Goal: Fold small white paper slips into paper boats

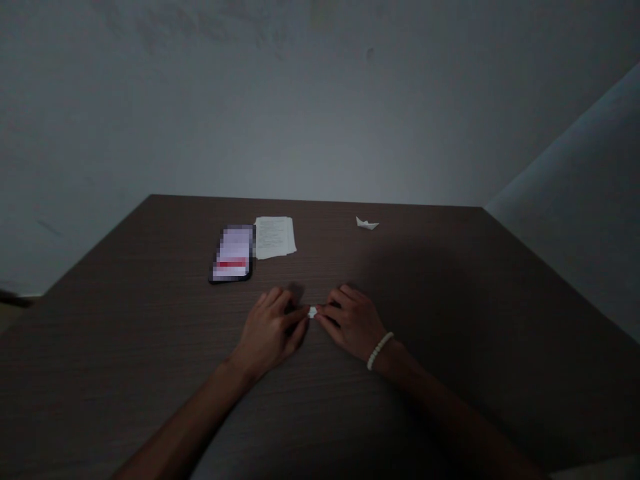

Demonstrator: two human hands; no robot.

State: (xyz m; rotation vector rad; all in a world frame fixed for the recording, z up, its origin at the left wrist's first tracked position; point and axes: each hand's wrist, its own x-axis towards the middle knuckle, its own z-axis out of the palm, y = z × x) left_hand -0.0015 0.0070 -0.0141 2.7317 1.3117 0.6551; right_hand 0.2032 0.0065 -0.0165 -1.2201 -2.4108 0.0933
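A small piece of folded white paper (pixel 313 312) is pinched between my two hands near the middle of the table. My left hand (pixel 273 327) grips its left end between thumb and index finger. At its right end, the thumb and fingertips of my right hand (pixel 353 320) hold it in the same way. Most of the paper is covered by my fingers, so its full shape is hidden. A folded white paper boat (pixel 367 224) stands farther back on the table, to the right, apart from both hands.
On the dark wooden table (pixel 150 347), a phone (pixel 233 253) with a lit, blurred screen lies at the back left. Touching or nearly touching its right side is a small stack of printed paper sheets (pixel 273 237). A pale wall (pixel 320 120) rises behind the table's far edge.
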